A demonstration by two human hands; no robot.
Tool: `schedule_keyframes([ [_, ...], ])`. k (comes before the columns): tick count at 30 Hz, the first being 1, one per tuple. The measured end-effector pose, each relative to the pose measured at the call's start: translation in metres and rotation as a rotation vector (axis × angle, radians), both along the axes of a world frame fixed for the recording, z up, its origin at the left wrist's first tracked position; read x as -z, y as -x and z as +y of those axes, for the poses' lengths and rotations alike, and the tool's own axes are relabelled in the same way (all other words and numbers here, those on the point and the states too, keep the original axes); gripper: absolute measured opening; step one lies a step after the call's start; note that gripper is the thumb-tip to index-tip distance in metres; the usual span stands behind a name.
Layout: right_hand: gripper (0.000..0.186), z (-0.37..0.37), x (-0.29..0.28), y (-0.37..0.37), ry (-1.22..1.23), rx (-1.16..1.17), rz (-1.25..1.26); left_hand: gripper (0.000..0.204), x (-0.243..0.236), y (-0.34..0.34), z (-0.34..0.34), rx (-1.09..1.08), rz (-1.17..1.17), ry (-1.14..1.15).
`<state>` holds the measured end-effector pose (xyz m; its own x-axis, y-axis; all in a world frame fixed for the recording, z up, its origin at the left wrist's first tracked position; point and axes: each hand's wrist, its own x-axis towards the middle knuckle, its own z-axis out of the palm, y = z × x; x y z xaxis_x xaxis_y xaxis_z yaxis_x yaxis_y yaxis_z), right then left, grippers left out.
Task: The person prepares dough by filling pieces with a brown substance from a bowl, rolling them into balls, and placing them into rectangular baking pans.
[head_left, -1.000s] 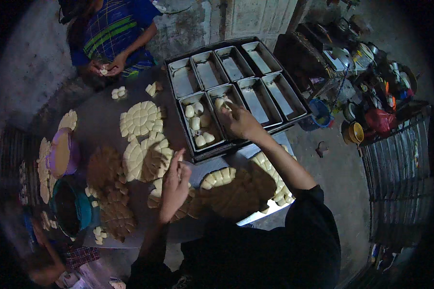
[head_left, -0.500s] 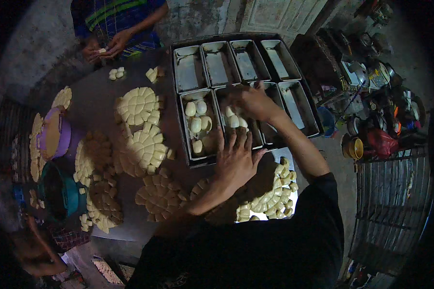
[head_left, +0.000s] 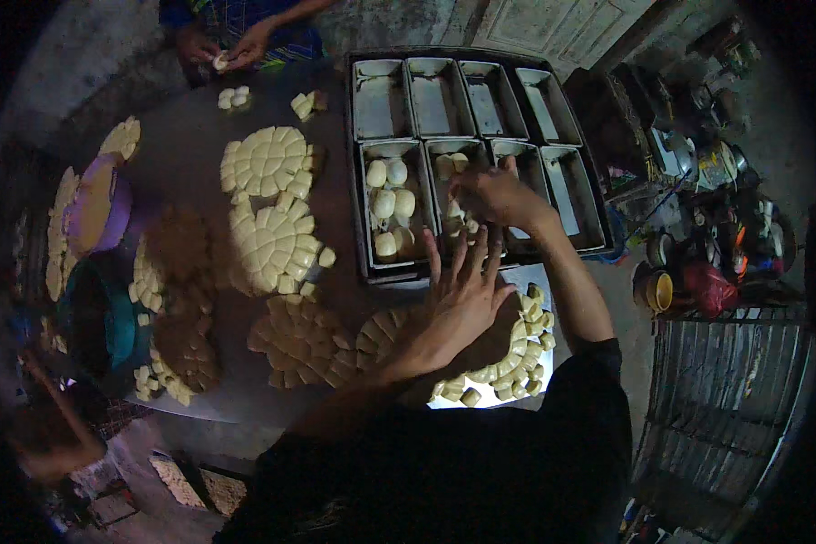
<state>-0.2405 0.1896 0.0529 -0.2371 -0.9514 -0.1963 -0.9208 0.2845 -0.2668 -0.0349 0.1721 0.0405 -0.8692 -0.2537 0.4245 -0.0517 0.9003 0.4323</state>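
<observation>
My left hand (head_left: 470, 295) lies spread, its fingertips over the near wall of a metal loaf tin (head_left: 440, 195), the second in the near row. My right hand (head_left: 506, 195) reaches into that tin with bent fingers; whatever is between the fingertips is hidden. Two pale dough pieces (head_left: 451, 165) sit at its far end, and more lie between my hands. The neighbouring tin (head_left: 369, 204) on the left has several dough balls (head_left: 383, 203) in pairs. Below my right forearm, cut dough pieces (head_left: 508, 363) fill a bright patch of table.
A dark tray (head_left: 357, 245) frames the two rows of tins. Scored dough rounds (head_left: 267, 161) cover the table, with a purple tub (head_left: 118, 213) and a green basin (head_left: 122, 317) at left. Across the table another person's hands (head_left: 236, 50) handle a small dough piece. Cluttered shelves stand right.
My right hand has moved toward the near end of the second tin, uncovering two dough pieces at its far end. My left hand stays spread by the tray's near edge. The whole view has shifted slightly.
</observation>
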Motion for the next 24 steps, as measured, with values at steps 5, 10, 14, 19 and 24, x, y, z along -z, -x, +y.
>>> schedule_keyframes([
  [5,0.035,-0.008,0.006,-0.006,-0.084,0.088,0.094,0.043,-0.012,-0.08,-0.019,0.354,0.124,-0.043],
  [10,0.02,-0.019,-0.043,-0.099,0.478,0.249,0.381,0.035,0.037,-0.199,-0.059,0.353,-0.001,-0.365],
  [14,0.006,-0.03,-0.022,-0.221,0.657,0.337,-0.51,0.031,0.061,-0.279,-0.108,0.338,-0.208,-0.436],
  [19,0.018,-0.095,0.094,-0.293,0.417,0.332,-0.317,0.026,0.066,-0.319,-0.167,0.204,-0.251,-0.649],
  [24,0.021,-0.118,0.104,-0.308,0.535,0.353,-0.198,0.02,0.07,-0.336,-0.205,0.104,0.013,-0.835],
])
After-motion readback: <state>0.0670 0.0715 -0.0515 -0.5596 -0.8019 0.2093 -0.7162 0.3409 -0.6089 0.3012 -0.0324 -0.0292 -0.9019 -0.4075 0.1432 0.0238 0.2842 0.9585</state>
